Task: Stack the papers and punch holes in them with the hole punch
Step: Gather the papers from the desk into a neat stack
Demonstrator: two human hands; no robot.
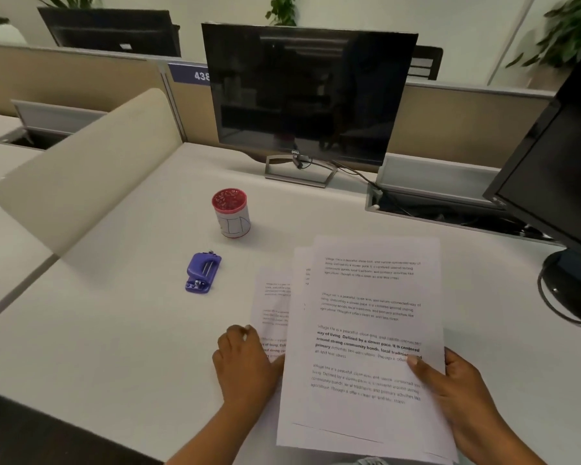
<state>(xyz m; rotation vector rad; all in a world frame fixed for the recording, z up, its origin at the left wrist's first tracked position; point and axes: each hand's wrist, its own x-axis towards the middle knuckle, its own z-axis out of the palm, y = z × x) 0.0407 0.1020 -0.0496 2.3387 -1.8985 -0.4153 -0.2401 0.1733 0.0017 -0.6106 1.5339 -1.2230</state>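
Several printed white papers [366, 333] lie fanned on the white desk in front of me, their edges not lined up. My right hand [457, 394] grips the top sheets at their right edge, thumb on the print. One sheet [272, 307] sticks out to the left, and my left hand [245, 364] rests on its lower part, fingers curled against the stack's left edge. A blue hole punch [202, 272] sits alone on the desk, up and left of the papers, touched by neither hand.
A red-lidded cylindrical container [231, 211] stands behind the punch. A dark monitor [302, 95] stands at the desk's back, a second monitor [564, 182] at the right with cables. A beige divider panel [88, 169] borders the left side.
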